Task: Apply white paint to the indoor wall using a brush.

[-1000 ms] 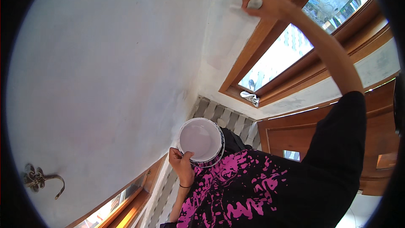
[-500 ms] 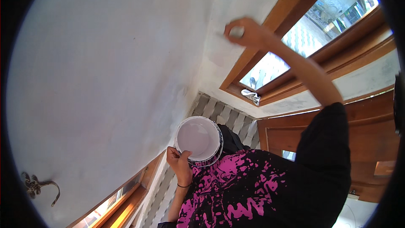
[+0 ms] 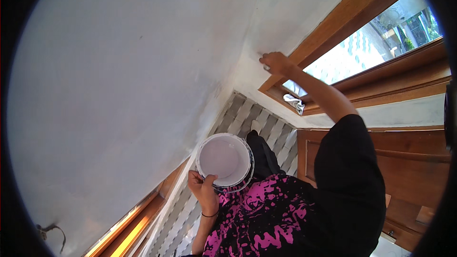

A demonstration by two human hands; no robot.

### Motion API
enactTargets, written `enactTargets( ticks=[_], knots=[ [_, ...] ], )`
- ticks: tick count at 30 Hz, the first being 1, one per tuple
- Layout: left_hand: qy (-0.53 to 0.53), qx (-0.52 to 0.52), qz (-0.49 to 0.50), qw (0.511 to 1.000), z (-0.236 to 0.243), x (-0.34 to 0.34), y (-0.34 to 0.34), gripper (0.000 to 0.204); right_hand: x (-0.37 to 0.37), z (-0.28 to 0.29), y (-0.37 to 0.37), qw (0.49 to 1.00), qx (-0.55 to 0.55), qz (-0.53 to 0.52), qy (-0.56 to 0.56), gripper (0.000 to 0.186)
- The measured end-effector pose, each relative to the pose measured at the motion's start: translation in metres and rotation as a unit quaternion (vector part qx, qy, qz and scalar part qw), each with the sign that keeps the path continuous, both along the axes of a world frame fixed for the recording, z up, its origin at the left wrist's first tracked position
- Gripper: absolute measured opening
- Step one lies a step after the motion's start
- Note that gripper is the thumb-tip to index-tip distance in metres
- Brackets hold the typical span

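My left hand (image 3: 203, 191) grips the near left rim of a white bucket (image 3: 248, 162), its thumb hooked over the edge. Pale, greyish-lilac paint (image 3: 219, 157) lies inside the bucket, which sits close against my front. My right arm reaches far out to the right, and my right hand (image 3: 278, 63) is closed near the white wall (image 3: 273, 24) beside the window frame. A small whitish bit shows below its fingers; what it holds is too small to make out.
A wood-framed window (image 3: 328, 43) runs along the right, with a crumpled white cloth (image 3: 294, 103) on its lower corner. Below stands a brown wooden door (image 3: 409, 176). Grey and white tiles (image 3: 238, 114) cover the floor. A dark metal hook (image 3: 50, 232) sticks out at lower left.
My right hand has moved down and closer to me along the wall strip by the window. The view has shifted a little; my left hand keeps its grip on the bucket.
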State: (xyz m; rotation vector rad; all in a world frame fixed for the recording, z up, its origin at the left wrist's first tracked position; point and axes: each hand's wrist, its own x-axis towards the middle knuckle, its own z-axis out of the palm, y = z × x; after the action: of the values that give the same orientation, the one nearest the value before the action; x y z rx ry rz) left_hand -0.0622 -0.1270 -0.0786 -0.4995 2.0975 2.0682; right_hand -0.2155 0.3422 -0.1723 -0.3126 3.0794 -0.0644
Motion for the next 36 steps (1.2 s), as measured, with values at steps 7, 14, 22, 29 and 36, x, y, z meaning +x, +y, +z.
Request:
enactTargets(
  ticks=[7,14,22,29,36],
  knots=[
    [0.014,0.016,-0.035,0.999,-0.003,-0.003,-0.003,0.038,0.019,0.147,0.001,0.992,0.065,0.010,0.110,0.011],
    [0.005,0.091,-0.068,0.994,-0.006,-0.006,-0.007,0.036,0.033,0.284,-0.024,0.957,0.171,0.035,0.232,0.010],
    [0.035,0.057,-0.099,0.993,-0.004,-0.013,-0.009,0.034,0.123,0.294,-0.133,0.845,-0.455,-0.238,0.150,0.012],
    [0.049,0.046,-0.100,0.993,-0.012,-0.010,-0.011,0.034,0.181,0.205,-0.245,0.675,-0.667,-0.301,-0.091,0.012],
    [0.045,0.017,-0.086,0.995,0.001,-0.005,-0.013,0.034,0.177,0.143,-0.313,0.844,-0.482,-0.235,0.012,0.011]
  ],
)
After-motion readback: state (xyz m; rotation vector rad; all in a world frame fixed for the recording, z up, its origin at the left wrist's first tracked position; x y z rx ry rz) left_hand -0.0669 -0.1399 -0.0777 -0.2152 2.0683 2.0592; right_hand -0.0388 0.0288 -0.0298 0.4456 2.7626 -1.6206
